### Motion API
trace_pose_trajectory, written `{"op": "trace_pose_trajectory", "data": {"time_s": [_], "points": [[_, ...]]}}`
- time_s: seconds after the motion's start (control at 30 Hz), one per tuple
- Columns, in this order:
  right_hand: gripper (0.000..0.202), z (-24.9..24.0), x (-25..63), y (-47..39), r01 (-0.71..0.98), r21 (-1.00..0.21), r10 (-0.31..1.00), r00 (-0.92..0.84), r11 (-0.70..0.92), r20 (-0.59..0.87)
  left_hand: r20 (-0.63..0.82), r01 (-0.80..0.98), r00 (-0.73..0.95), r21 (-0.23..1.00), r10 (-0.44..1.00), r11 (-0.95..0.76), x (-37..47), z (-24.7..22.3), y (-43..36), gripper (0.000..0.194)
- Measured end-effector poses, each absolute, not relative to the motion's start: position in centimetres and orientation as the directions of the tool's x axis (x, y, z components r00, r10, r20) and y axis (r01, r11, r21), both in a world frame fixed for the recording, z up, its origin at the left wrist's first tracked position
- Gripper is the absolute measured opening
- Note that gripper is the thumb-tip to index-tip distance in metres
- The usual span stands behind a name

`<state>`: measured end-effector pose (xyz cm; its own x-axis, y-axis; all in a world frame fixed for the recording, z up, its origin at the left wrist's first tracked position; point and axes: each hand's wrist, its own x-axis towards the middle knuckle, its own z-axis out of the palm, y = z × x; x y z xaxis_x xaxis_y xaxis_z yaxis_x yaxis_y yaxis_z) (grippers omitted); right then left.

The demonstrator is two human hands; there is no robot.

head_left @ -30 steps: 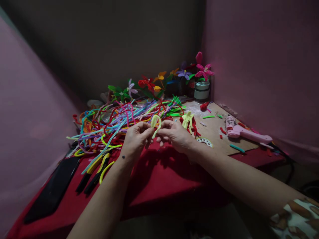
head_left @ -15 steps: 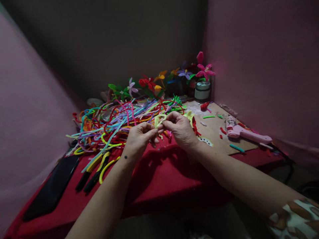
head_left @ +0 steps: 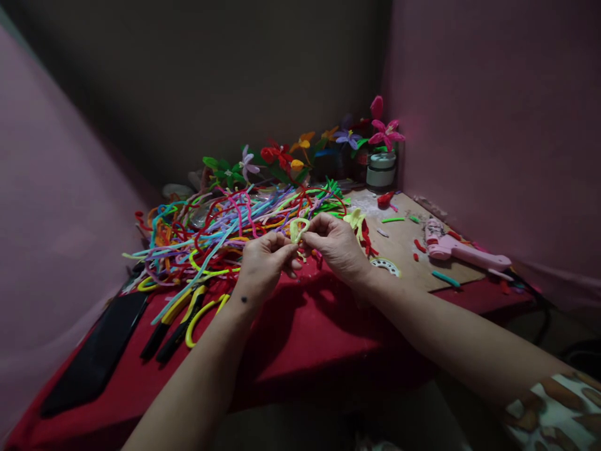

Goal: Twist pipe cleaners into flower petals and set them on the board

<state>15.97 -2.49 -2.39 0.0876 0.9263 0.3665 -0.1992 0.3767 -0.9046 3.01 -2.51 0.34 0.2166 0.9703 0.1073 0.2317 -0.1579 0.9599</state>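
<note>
A pale yellow pipe cleaner (head_left: 299,228), bent into a small loop, is held up between my two hands above the red cloth. My left hand (head_left: 267,260) pinches its lower end between thumb and fingertips. On the other side, my right hand (head_left: 337,246) has its thumb and forefinger closed on the loop's right edge. Just beyond my right hand lie more pale yellow petal-like pieces (head_left: 355,219) and some red ones (head_left: 367,241). The ends inside my fingers are hidden.
A tangled heap of coloured pipe cleaners (head_left: 220,219) spreads behind my left hand. Pliers (head_left: 173,326) and a black phone-like slab (head_left: 98,357) lie at left. On the board at right sits a pink glue-gun-like tool (head_left: 462,252). Pipe cleaner flowers (head_left: 385,133) stand at the back.
Both hands stay pinched on the yellow loop and have shifted only slightly. The loop sits a touch lower and further left, and the view has moved a little.
</note>
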Motion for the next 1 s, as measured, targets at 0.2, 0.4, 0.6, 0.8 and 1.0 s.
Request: {"op": "trace_pose_trajectory", "data": {"time_s": [0.2, 0.4, 0.6, 0.8, 1.0], "points": [[0.009, -2.24, 15.87, -2.69, -0.183, -0.904, 0.922, 0.105, 0.385, 0.372, 0.141, 0.256, 0.213, 0.947, 0.967, -0.195, 3.08, 0.32, -2.80, 0.014], [0.003, -2.13, 16.08, -2.73, -0.246, -0.917, 0.950, 0.088, 0.313, 0.301, 0.147, 0.243, 0.223, 0.949, 0.964, -0.201, 3.20, 0.35, -2.92, 0.012], [0.003, -2.22, 16.02, -2.66, -0.322, -0.908, 0.963, 0.068, 0.268, 0.260, 0.163, 0.140, 0.250, 0.969, 0.954, -0.202, 3.16, 0.24, -2.86, 0.018], [0.005, -2.35, 15.89, -2.61, -0.355, -0.908, 0.975, 0.082, 0.223, 0.208, 0.150, 0.054, 0.273, 0.984, 0.950, -0.171, 3.00, 0.09, -2.68, 0.020], [0.010, -2.53, 15.84, -2.48, -0.393, -0.900, 0.982, 0.095, 0.189, 0.164, 0.136, -0.047, 0.286, 0.991, 0.949, -0.128, 2.86, -0.28, -2.56, 0.024]]}}
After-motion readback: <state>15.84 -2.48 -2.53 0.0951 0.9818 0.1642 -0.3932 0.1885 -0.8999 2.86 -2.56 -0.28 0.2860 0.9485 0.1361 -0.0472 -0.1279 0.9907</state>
